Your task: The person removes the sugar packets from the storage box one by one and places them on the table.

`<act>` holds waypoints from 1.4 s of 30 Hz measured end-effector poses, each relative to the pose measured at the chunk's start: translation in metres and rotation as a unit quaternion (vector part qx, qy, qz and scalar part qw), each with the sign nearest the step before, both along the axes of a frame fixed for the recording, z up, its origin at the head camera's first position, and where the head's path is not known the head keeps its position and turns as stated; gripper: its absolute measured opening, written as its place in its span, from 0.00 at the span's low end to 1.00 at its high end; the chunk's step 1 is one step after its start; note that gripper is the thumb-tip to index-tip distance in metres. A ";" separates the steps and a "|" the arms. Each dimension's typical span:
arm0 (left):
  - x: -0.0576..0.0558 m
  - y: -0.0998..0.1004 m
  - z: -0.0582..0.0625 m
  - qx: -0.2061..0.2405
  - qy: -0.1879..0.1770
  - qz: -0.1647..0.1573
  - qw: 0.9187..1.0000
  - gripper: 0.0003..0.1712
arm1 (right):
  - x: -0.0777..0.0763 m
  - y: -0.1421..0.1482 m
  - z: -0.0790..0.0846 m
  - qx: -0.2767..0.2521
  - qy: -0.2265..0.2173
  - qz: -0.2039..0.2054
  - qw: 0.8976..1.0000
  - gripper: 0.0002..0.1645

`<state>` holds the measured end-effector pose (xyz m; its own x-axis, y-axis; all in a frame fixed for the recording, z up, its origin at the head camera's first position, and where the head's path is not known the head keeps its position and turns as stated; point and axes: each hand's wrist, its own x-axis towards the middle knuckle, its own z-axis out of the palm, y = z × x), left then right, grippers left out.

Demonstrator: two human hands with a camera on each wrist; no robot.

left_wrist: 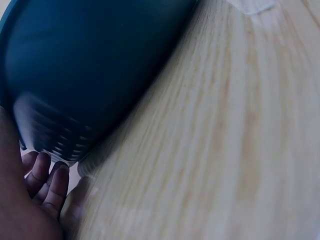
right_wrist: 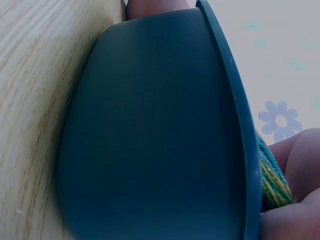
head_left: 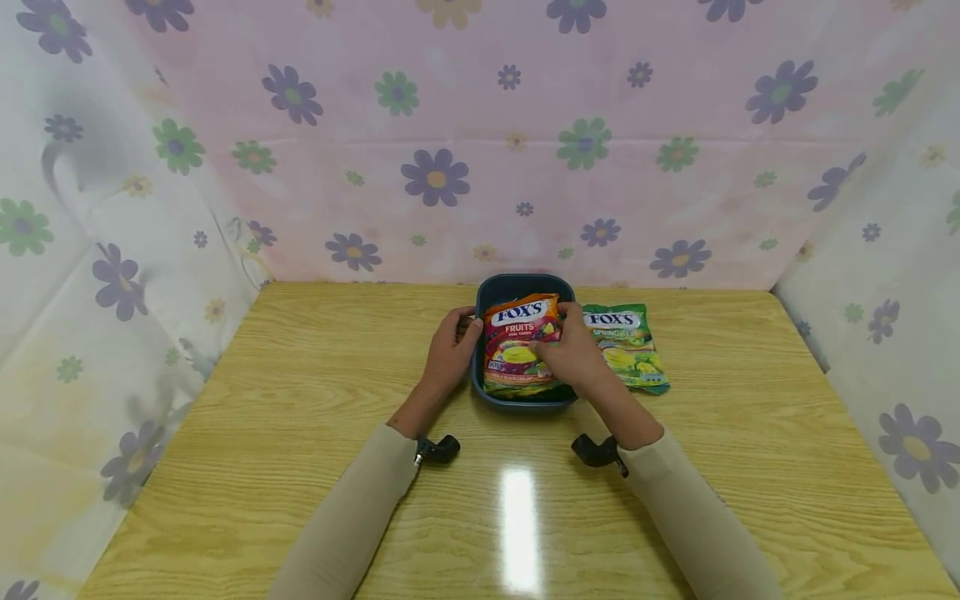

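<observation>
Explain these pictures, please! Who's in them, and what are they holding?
There's no robot, just a person's left hand and right hand. The big picture comes from a camera on the head; the closer pictures come from a small black camera on each wrist. On the yellowish wooden table stands a dark bluish, rounded plastic tub. The left hand holds its side. The right hand grips an orange and red Fox's Fruits candy bag inside it. Beside the tub lies a green Fox's Spring Tea bag.
</observation>
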<state>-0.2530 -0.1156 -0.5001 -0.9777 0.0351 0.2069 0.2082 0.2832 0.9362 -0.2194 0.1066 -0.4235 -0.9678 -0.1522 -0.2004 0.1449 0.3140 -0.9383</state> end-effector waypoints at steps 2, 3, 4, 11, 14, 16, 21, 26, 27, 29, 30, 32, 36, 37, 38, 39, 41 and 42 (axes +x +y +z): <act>-0.001 0.000 -0.001 0.003 0.001 -0.002 1.000 0.24 | 0.001 0.001 0.000 -0.005 0.002 -0.002 1.000 0.48; -0.002 0.000 -0.002 0.005 0.001 -0.003 1.000 0.24 | 0.001 0.002 0.000 -0.008 0.004 -0.003 1.000 0.48; -0.002 0.000 -0.002 0.006 0.002 -0.003 1.000 0.24 | 0.001 0.003 0.000 -0.009 0.007 -0.004 1.000 0.48; -0.003 0.001 -0.003 0.007 0.003 -0.005 1.000 0.23 | 0.000 0.009 -0.003 -0.022 0.028 0.006 0.999 0.47; -0.002 0.001 -0.003 0.004 0.003 -0.005 1.000 0.24 | 0.001 0.011 -0.002 -0.026 0.036 0.004 0.999 0.47; -0.002 0.001 -0.003 0.003 0.004 -0.005 1.000 0.24 | 0.002 0.012 -0.001 -0.025 0.042 -0.002 0.999 0.45; -0.001 0.001 -0.002 -0.001 0.008 -0.005 1.000 0.24 | 0.002 0.018 -0.001 -0.031 0.056 -0.011 0.998 0.44; -0.001 0.000 -0.002 0.001 0.014 -0.008 1.000 0.24 | 0.004 0.028 0.002 -0.035 0.067 -0.014 0.997 0.44; -0.001 -0.001 -0.002 0.003 0.016 -0.008 1.000 0.24 | 0.004 0.031 0.003 -0.037 0.069 -0.013 0.997 0.44; -0.001 -0.001 -0.003 0.009 0.019 -0.008 1.000 0.24 | 0.004 0.035 0.003 -0.038 0.073 -0.013 0.997 0.44; -0.001 -0.001 -0.003 0.010 0.018 -0.007 1.000 0.24 | 0.004 0.037 0.003 -0.041 0.074 -0.013 0.996 0.44; -0.001 -0.001 -0.003 0.013 0.018 -0.008 1.000 0.25 | 0.005 0.042 0.003 -0.043 0.077 -0.010 0.996 0.44; 0.000 -0.001 -0.003 0.007 0.016 -0.007 1.000 0.25 | 0.006 0.053 0.005 -0.047 0.080 -0.009 0.996 0.43; -0.001 -0.001 -0.004 0.006 0.017 -0.008 1.000 0.24 | 0.007 0.055 0.006 -0.045 0.080 -0.009 0.996 0.44; -0.001 -0.001 -0.004 0.004 0.016 -0.007 1.000 0.24 | 0.008 0.058 0.006 -0.045 0.078 -0.010 0.996 0.44; -0.001 -0.001 -0.004 0.003 0.015 -0.006 1.000 0.24 | 0.008 0.060 0.006 -0.046 0.076 -0.013 0.996 0.44; -0.001 -0.001 -0.004 0.001 0.012 -0.006 1.000 0.24 | 0.009 0.066 0.007 -0.045 0.070 -0.017 0.996 0.44; -0.002 -0.001 -0.004 0.000 0.012 -0.005 1.000 0.24 | 0.009 0.069 0.007 -0.045 0.067 -0.019 0.997 0.44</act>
<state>-0.2546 -0.1166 -0.5038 -0.9722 0.0455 0.2298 0.2332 0.2814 0.9308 -0.2106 0.1752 -0.4165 -0.9902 -0.1274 -0.0567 0.0269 0.2242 -0.9742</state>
